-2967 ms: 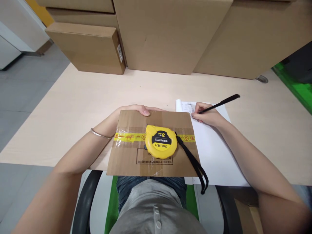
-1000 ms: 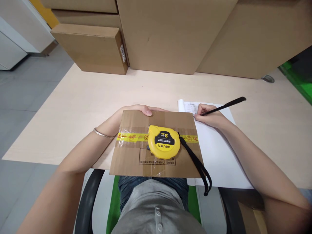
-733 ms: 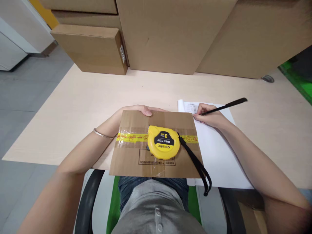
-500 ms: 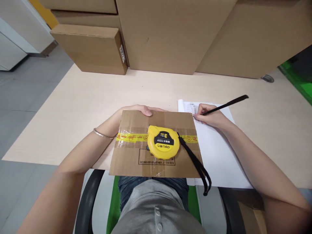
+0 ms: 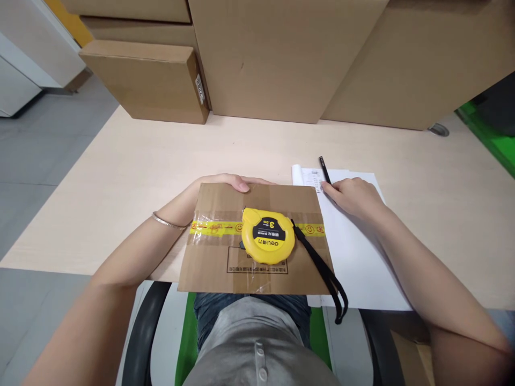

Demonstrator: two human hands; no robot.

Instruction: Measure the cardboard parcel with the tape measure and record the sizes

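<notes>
A small cardboard box (image 5: 217, 252) sealed with yellow tape sits at the table's near edge. My left hand (image 5: 229, 182) wraps over its far edge and holds it. A yellow tape measure (image 5: 267, 242) lies on top of the box, its black strap (image 5: 322, 273) trailing off to the right. My right hand (image 5: 354, 195) rests on a white sheet of paper (image 5: 354, 257) beside the box, fingers closed on a black pen (image 5: 324, 170) that now lies low and points away from me.
Large cardboard boxes (image 5: 281, 59) stand along the far side of the light wooden table (image 5: 140, 166), with a flatter one (image 5: 148, 80) at the back left. Grey floor lies to the left, a green surface (image 5: 486, 134) to the right.
The pen has swung from sticking up to the right down to lying flat on the paper, pointing away. My left hand, the box and the tape measure stay put.
</notes>
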